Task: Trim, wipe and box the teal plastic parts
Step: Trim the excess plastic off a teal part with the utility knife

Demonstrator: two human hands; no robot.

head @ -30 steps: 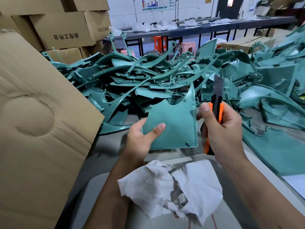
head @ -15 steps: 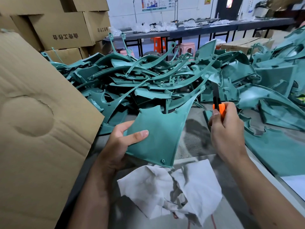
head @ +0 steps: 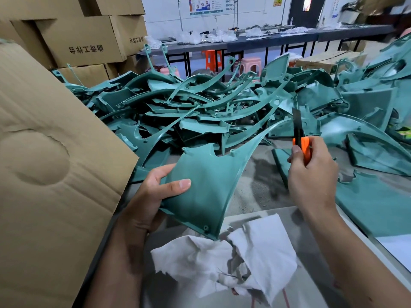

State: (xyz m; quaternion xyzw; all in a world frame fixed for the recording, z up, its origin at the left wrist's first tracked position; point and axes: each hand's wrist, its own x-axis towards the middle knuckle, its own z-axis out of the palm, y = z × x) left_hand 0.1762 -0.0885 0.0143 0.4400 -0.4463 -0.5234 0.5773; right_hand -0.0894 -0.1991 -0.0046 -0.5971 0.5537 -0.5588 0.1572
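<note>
My left hand [head: 153, 194] grips a flat teal plastic part [head: 209, 183] by its left edge, thumb on top. The part tilts, its long thin tip reaching up and right, its lower corner over a crumpled white cloth [head: 233, 261]. My right hand [head: 311, 176] holds an orange utility knife [head: 301, 141] upright, blade out and pointing up, a short way right of the part and not touching it. A big heap of teal plastic parts [head: 200, 107] covers the table behind.
A large cardboard box flap [head: 49, 165] rises at my left, close to my left forearm. Stacked cardboard boxes [head: 84, 41] stand at the back left. More teal panels [head: 373, 152] lie at the right. Grey table [head: 262, 192] shows between my hands.
My left hand has swung the teal part from upright near the knife down and left, tilting it flat. My right hand with the knife moved right, away from the part.
</note>
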